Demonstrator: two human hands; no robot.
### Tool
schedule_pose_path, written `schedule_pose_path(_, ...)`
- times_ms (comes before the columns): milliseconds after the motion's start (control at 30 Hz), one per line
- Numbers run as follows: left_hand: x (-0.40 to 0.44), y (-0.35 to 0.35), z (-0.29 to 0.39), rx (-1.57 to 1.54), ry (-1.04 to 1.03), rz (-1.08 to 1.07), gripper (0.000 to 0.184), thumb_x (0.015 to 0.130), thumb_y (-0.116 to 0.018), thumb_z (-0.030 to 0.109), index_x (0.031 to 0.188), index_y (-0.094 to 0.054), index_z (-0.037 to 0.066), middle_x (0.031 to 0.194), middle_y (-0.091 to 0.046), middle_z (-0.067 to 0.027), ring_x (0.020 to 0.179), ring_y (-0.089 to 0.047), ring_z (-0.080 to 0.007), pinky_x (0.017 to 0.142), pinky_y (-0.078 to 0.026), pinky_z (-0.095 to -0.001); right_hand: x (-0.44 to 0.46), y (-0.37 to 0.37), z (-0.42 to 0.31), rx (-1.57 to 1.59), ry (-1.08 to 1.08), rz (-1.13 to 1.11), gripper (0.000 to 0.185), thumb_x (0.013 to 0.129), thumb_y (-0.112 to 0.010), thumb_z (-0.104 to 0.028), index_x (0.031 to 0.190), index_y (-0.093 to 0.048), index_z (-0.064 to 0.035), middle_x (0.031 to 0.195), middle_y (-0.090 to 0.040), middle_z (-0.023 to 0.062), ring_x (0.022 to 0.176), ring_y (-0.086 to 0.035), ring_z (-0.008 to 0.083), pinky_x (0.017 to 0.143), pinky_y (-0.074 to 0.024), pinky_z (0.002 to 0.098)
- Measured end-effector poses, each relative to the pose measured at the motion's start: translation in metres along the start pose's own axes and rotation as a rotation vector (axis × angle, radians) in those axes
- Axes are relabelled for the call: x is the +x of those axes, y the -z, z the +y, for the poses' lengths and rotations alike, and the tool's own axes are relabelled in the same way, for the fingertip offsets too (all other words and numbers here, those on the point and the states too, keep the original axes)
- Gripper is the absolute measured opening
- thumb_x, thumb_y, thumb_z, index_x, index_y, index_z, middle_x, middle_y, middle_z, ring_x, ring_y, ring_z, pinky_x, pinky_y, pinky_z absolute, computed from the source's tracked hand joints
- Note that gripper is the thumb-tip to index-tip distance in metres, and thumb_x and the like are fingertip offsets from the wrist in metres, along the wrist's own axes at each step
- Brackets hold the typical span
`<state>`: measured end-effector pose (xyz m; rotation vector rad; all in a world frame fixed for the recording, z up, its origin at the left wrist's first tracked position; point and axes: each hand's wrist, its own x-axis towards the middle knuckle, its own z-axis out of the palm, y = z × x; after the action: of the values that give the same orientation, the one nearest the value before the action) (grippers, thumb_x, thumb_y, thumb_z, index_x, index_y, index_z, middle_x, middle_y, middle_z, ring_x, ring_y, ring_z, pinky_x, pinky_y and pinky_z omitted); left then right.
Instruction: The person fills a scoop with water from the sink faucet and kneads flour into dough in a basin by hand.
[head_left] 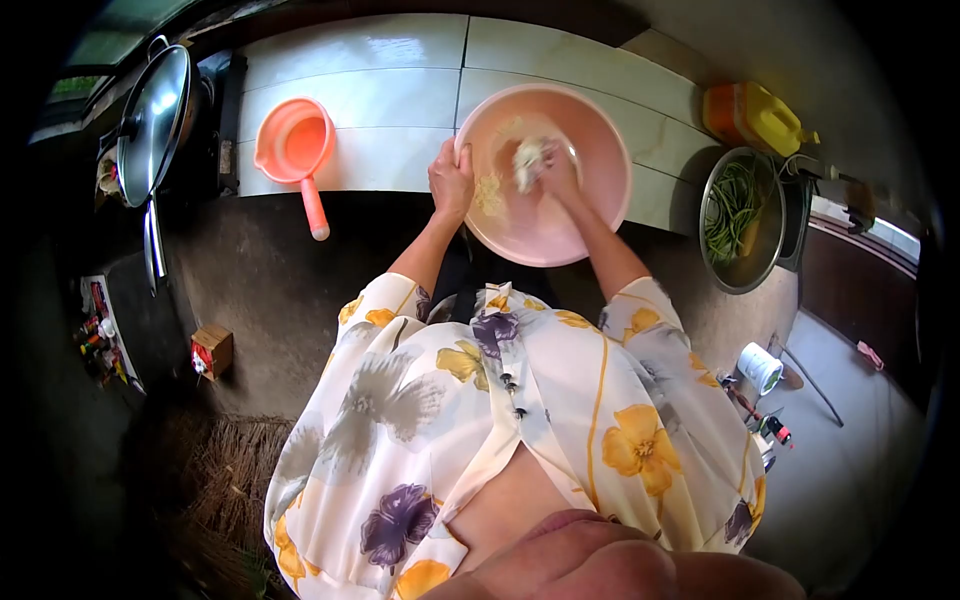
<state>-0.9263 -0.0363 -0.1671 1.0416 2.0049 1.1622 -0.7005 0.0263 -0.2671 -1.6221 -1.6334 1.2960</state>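
A large pink basin (612,190) stands at the counter's front edge, its near side over the edge. My left hand (452,182) is closed on the basin's left rim. Inside the basin, my right hand (558,174) has its fingers closed around a lump of pale, sticky dough (529,164). Smears of yellowish dough (488,196) cling to the basin's left inner wall. The undersides of the right fingers are hidden by the dough and the hand itself.
An orange dipper (302,140) rests on the white tiled counter (395,160), handle over the edge. At right, a metal bowl (712,262) holds green beans (735,212) beside a yellow jug (758,115). A lidded wok (155,125) stands far left.
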Motion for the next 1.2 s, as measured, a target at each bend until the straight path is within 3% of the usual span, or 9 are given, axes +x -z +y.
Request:
schedule_pose_path(167, 0.001, -0.004, -0.001, 0.030, -0.102, -0.002, 0.024, 0.097, -0.061, 0.024, 0.113, -0.066, 0.006, 0.091, -0.069, -0.0247, 0.086, -0.066, -0.0474, 0.073, -0.052, -0.0527, 0.058, -0.008, -0.013, 0.109, 0.145, 0.168, 0.045, 0.083, -0.066, -0.001, 0.128, -0.061, -0.0036, 0.105, -0.072, 0.0121, 0.091, -0.070, 0.0192, 0.081, -0.0563, 0.0340)
schedule_pose_path(267, 0.001, -0.001, 0.003, 0.061, -0.059, -0.039, 0.024, 0.097, -0.061, 0.024, 0.111, -0.065, 0.006, 0.091, -0.069, -0.0239, 0.085, -0.066, -0.0473, 0.073, -0.052, -0.0525, 0.018, -0.026, -0.052, -0.299, 0.159, -0.052, 0.041, 0.083, -0.067, -0.004, 0.124, -0.066, -0.0034, 0.102, -0.073, 0.0151, 0.091, -0.071, 0.0191, 0.082, -0.0560, 0.0324)
schedule_pose_path(333, 0.001, -0.002, 0.003, 0.048, -0.040, -0.044, 0.023, 0.097, -0.061, 0.024, 0.111, -0.065, 0.006, 0.091, -0.069, -0.0239, 0.085, -0.066, -0.0472, 0.073, -0.052, -0.0525, -0.004, -0.028, -0.061, -0.225, 0.047, -0.332, 0.038, 0.077, -0.065, -0.012, 0.113, -0.073, -0.0055, 0.097, -0.072, 0.0203, 0.087, -0.071, 0.0326, 0.081, -0.0548, 0.0412)
schedule_pose_path(500, 0.001, -0.005, -0.003, 0.053, -0.029, 0.023, 0.022, 0.096, -0.061, 0.022, 0.111, -0.066, 0.007, 0.090, -0.069, -0.0237, 0.085, -0.066, -0.0466, 0.073, -0.052, -0.0518, -0.086, -0.025, -0.096, -0.292, 0.086, -0.237, 0.037, 0.080, -0.066, -0.011, 0.117, -0.070, -0.0067, 0.100, -0.069, 0.0198, 0.092, -0.067, 0.0379, 0.086, -0.0522, 0.0456)
schedule_pose_path(900, 0.005, -0.005, 0.002, 0.017, 0.060, -0.031, 0.023, 0.096, -0.061, 0.020, 0.114, -0.065, 0.006, 0.090, -0.070, -0.0227, 0.084, -0.067, -0.0450, 0.074, -0.051, -0.0511, -0.048, -0.070, -0.087, -0.465, 0.023, -0.128, 0.031, 0.080, -0.060, -0.005, 0.110, -0.068, -0.0075, 0.107, -0.067, 0.0205, 0.101, -0.064, 0.0429, 0.087, -0.0521, 0.0493)
schedule_pose_path(1000, 0.007, -0.006, 0.002, 0.036, -0.014, -0.006, 0.023, 0.096, -0.061, 0.021, 0.115, -0.064, 0.007, 0.090, -0.070, -0.0232, 0.086, -0.067, -0.0455, 0.074, -0.051, -0.0518, -0.028, -0.064, -0.060, -0.409, 0.023, -0.170, 0.037, 0.082, -0.065, -0.006, 0.119, -0.067, -0.0057, 0.112, -0.070, 0.0172, 0.102, -0.068, 0.0342, 0.087, -0.0540, 0.0429)
schedule_pose_path(1100, 0.010, -0.003, -0.002, 0.066, 0.018, -0.040, 0.023, 0.096, -0.062, 0.022, 0.114, -0.064, 0.008, 0.090, -0.070, -0.0232, 0.086, -0.067, -0.0461, 0.074, -0.052, -0.0527, -0.014, -0.041, -0.045, -0.035, -0.147, -0.450, 0.037, 0.086, -0.066, -0.004, 0.123, -0.067, -0.0013, 0.108, -0.072, 0.0114, 0.097, -0.070, 0.0220, 0.085, -0.0555, 0.0351)
schedule_pose_path(1167, 0.007, -0.002, 0.002, 0.049, 0.034, -0.059, 0.023, 0.096, -0.062, 0.023, 0.114, -0.064, 0.009, 0.090, -0.070, -0.0227, 0.086, -0.067, -0.0462, 0.074, -0.052, -0.0534, -0.024, -0.020, -0.048, 0.466, -0.351, -0.456, 0.033, 0.091, -0.061, -0.001, 0.123, -0.066, 0.0020, 0.098, -0.072, 0.0058, 0.088, -0.068, 0.0141, 0.081, -0.0561, 0.0299)
schedule_pose_path(1200, 0.004, -0.003, 0.002, 0.048, 0.035, -0.060, 0.023, 0.096, -0.062, 0.023, 0.114, -0.064, 0.009, 0.090, -0.070, -0.0227, 0.086, -0.067, -0.0462, 0.074, -0.052, -0.0534, -0.020, -0.016, -0.036, 0.383, -0.310, -0.458, 0.033, 0.094, -0.053, 0.003, 0.124, -0.065, 0.0003, 0.096, -0.072, 0.0080, 0.086, -0.069, 0.0157, 0.081, -0.0567, 0.0296)
